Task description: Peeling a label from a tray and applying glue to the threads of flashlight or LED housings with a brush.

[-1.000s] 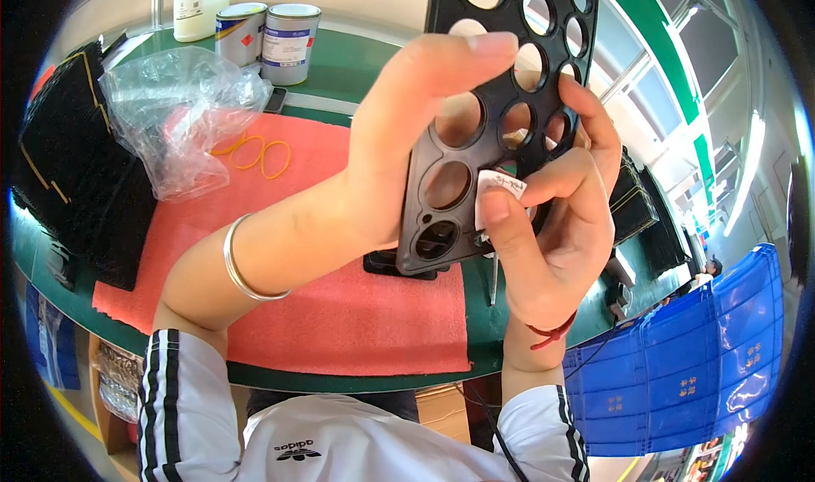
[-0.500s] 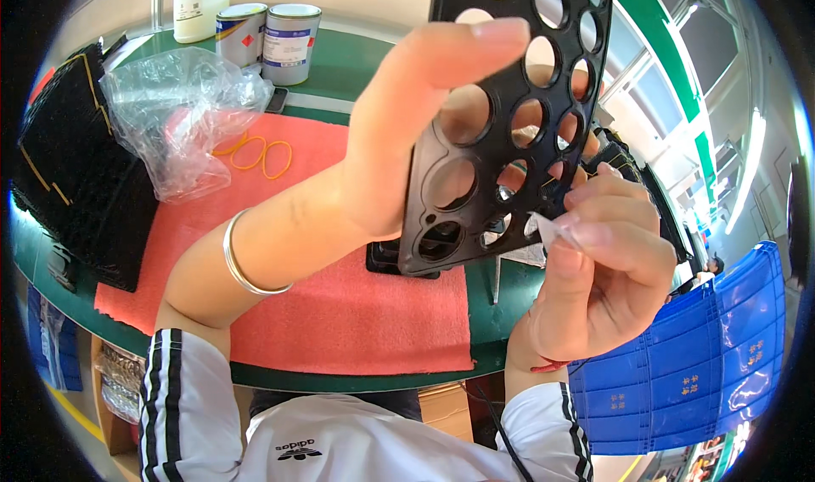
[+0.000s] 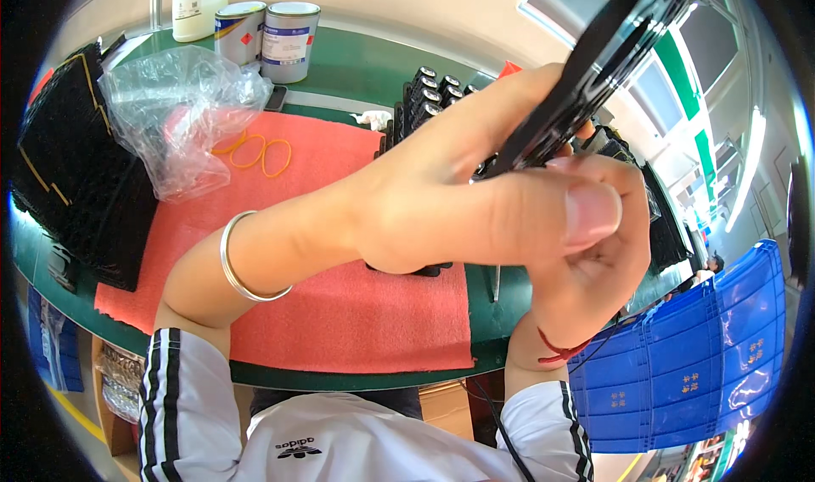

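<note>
My left hand [image 3: 450, 193] grips a black plastic plate [image 3: 586, 74], tilted up and seen nearly edge-on, so its round holes barely show. Right beside it, partly behind the left hand, is my right hand [image 3: 586, 291], its fingers curled in near the plate's lower end. Whether anything sits in the right fingers is hidden. Past my left hand, on the table, a black rack holds several upright dark cylinders [image 3: 427, 95] with shiny tops. Part of that rack is covered by the hand.
A red foam mat [image 3: 340, 329] lies on the green table [image 3: 365, 70]. A crumpled clear plastic bag [image 3: 187, 100], yellow rubber bands [image 3: 276, 159], two paint cans [image 3: 289, 45], a white jug [image 3: 199, 6] and stacked black trays [image 3: 81, 176] stand leftward. Blue bins [image 3: 679, 355] are at right.
The plate has turned from showing its holed face to nearly edge-on, its upper end now farther right. My left hand has rolled over in front of the right. The white scrap in the right fingers is out of sight.
</note>
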Motion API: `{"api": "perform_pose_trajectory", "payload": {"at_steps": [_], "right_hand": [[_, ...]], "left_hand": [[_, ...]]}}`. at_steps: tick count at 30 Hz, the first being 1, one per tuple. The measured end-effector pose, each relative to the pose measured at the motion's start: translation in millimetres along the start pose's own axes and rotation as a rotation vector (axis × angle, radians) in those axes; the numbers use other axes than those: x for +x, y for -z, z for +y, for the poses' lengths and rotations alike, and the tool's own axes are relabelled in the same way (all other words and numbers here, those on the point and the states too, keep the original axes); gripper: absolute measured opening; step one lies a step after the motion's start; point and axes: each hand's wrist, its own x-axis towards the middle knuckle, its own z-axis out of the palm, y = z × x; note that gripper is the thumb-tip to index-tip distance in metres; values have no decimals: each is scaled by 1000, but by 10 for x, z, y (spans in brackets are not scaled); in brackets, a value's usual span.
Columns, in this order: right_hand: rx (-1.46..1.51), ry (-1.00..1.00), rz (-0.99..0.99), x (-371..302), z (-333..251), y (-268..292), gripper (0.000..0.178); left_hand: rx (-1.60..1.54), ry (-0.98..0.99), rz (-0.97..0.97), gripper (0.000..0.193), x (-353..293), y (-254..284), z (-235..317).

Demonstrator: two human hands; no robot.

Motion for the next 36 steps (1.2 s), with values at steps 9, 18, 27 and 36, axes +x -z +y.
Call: {"api": "perform_pose_trajectory", "payload": {"at_steps": [9, 18, 27, 36], "right_hand": [[34, -83, 29, 50, 28, -64, 27], [18, 409, -226, 72, 8, -19, 21], [-157, 348, -99, 16, -57, 18, 23], [-292, 476, 36, 68, 43, -97, 19]], "left_hand": [[-49, 48, 48, 49, 16, -6, 6], [15, 13, 13, 58, 48, -31, 71], [-124, 113, 48, 56, 54, -96, 30], [-144, 61, 38, 52, 82, -110, -34]]}}
